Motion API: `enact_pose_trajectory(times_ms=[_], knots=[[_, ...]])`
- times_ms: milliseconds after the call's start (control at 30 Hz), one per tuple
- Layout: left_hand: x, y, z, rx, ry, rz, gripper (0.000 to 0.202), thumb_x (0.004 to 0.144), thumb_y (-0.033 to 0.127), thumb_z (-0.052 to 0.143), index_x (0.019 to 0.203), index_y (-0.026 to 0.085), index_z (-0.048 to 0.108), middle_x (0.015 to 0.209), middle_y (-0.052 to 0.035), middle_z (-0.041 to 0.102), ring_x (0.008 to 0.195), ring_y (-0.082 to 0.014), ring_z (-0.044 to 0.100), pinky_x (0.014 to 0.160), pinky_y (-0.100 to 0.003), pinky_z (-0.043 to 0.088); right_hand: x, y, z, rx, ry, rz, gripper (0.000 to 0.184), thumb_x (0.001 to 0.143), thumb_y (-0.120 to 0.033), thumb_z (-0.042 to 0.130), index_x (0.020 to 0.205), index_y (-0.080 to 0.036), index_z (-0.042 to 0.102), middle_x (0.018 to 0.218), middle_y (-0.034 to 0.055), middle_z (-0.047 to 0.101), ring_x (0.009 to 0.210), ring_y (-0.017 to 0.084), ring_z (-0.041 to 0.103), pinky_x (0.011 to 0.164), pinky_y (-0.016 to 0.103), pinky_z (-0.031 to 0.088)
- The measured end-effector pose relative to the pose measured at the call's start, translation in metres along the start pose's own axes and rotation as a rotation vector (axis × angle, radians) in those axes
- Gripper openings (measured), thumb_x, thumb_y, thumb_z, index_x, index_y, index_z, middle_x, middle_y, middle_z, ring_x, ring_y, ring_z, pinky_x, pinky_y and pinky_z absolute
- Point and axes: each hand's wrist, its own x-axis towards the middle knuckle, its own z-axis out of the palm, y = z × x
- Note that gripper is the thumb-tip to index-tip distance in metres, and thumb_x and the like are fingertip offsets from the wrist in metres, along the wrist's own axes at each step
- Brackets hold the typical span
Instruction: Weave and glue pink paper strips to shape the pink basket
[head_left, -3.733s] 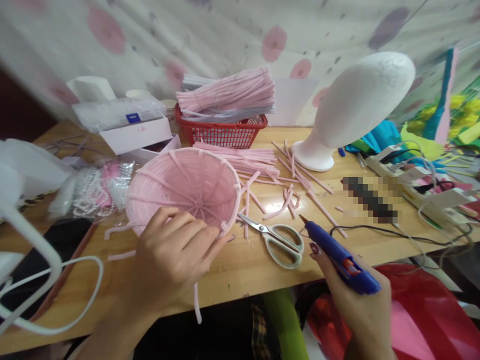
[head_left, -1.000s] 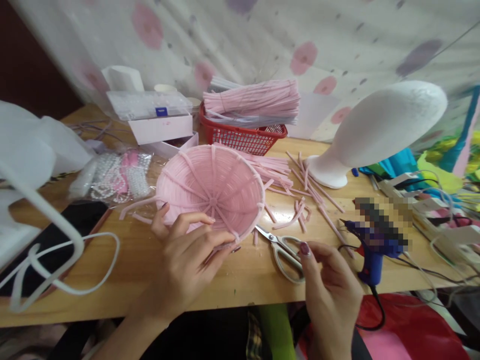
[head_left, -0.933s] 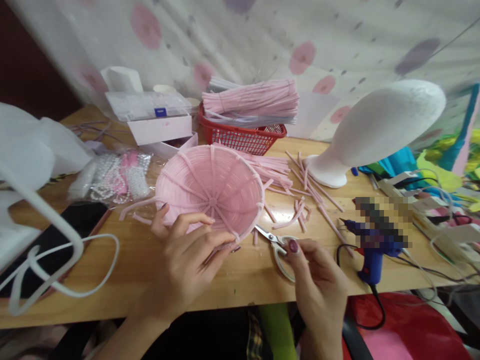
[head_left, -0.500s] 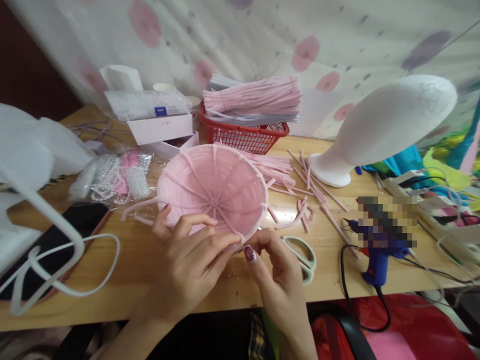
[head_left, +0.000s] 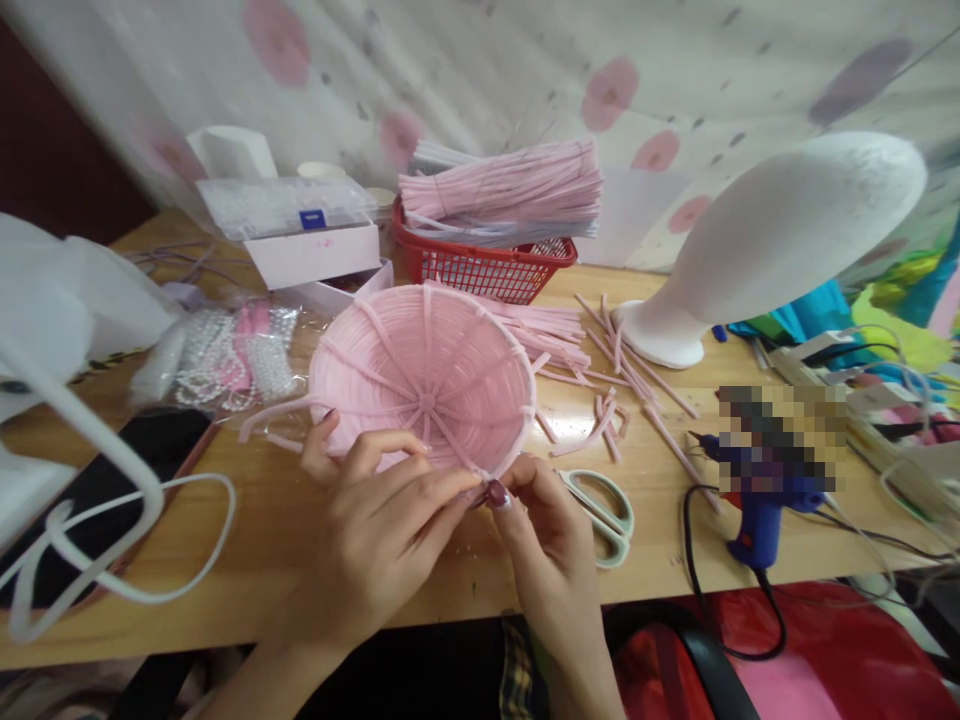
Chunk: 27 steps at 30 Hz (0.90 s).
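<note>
- Pink woven bowl (head_left: 420, 375): tilted, inside toward the viewer, left of centre and toward the front edge of the wooden table (head_left: 465, 590).
- Left hand (head_left: 386, 520): gripping the bowl's near rim.
- Right hand (head_left: 553, 540): thumb and forefinger pinched at the same rim spot; any strand end between them hidden.
- Step, as judged: pressing or tucking at the rim; next move calls for a small, firm pinch.
- Scissors (head_left: 619, 520): just beside the right hand, partly covered by it; likeliest obstruction.
- Glue gun (head_left: 756, 530): right, near front edge, cord trailing.
- Pink strips (head_left: 551, 325): loose, behind bowl.
- Red basket (head_left: 487, 275): toward back edge.
</note>
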Motion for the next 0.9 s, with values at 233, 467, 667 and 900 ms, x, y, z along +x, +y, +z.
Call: enact_pose_trajectory(times_ms=[233, 467, 667, 900], knots=[[0.0018, -0.0025, -0.001, 0.003, -0.031, -0.029, 0.01, 0.095, 0.016, 0.071, 0.1, 0.025, 0.07, 0.081, 0.0066, 0.079, 0.094, -0.0177, 0.066, 0.085, -0.034, 0.048, -0.0013, 0.0066, 0.0043, 0.21, -0.005, 0.063, 0.018, 0.104, -0.036, 0.062, 0.092, -0.022, 0.061, 0.086, -0.0012, 0.057, 0.08, 0.014, 0.054, 0.077, 0.027, 0.045], [0.0051, -0.0047, -0.0043, 0.005, -0.057, 0.004, 0.012, 0.092, 0.015, 0.073, 0.095, 0.027, 0.072, 0.074, 0.0067, 0.075, 0.087, -0.0197, 0.067, 0.098, -0.045, 0.045, 0.0053, 0.0081, 0.0087, 0.335, 0.026, 0.031, 0.018, 0.1, -0.032, 0.066, 0.087, -0.02, 0.064, 0.08, -0.0007, 0.061, 0.074, 0.013, 0.056, 0.07, 0.023, 0.047], [0.0066, -0.0027, -0.0033, -0.024, -0.039, -0.03, 0.012, 0.093, 0.016, 0.072, 0.093, 0.028, 0.072, 0.07, 0.0064, 0.073, 0.086, -0.02, 0.066, 0.099, -0.046, 0.044, 0.006, 0.0102, 0.0073, 0.382, 0.0, 0.061, 0.016, 0.1, -0.032, 0.067, 0.089, -0.021, 0.067, 0.082, -0.0007, 0.065, 0.075, 0.012, 0.06, 0.072, 0.021, 0.049], [0.0057, -0.0013, -0.0045, -0.005, -0.07, -0.039, 0.016, 0.093, 0.012, 0.068, 0.095, 0.028, 0.071, 0.076, 0.0066, 0.076, 0.093, -0.0218, 0.064, 0.108, -0.051, 0.035, 0.006, 0.0094, 0.0063, 0.399, -0.029, 0.043, 0.012, 0.099, -0.03, 0.068, 0.091, -0.022, 0.067, 0.084, -0.0011, 0.065, 0.078, 0.012, 0.061, 0.076, 0.021, 0.05]])
